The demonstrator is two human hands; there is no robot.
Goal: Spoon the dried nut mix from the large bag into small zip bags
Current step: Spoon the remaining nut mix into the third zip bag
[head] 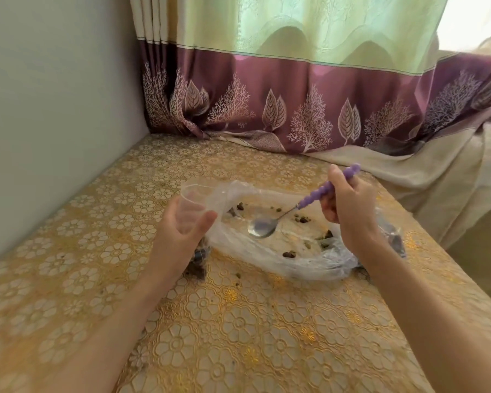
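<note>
The large clear bag [233, 243] lies open on the table, with only a few dark bits of nut mix [289, 254] scattered inside. My right hand [349, 205] grips the purple beaded handle of a metal spoon [262, 226]. Its bowl is empty and sits low inside the large bag. My left hand [182, 239] holds a small clear zip bag [192, 207] by its open mouth, just left of the large bag's rim. The small bag hangs below the hand with dark nut mix [199, 259] in its bottom, resting on the table.
A gold floral cloth covers the table [238, 336]. A plain wall [54, 123] runs along the left side. A purple and green curtain [295, 109] hangs behind, with beige cloth [437, 180] bunched past the table's right edge. A few crumbs [237, 276] lie near the bags.
</note>
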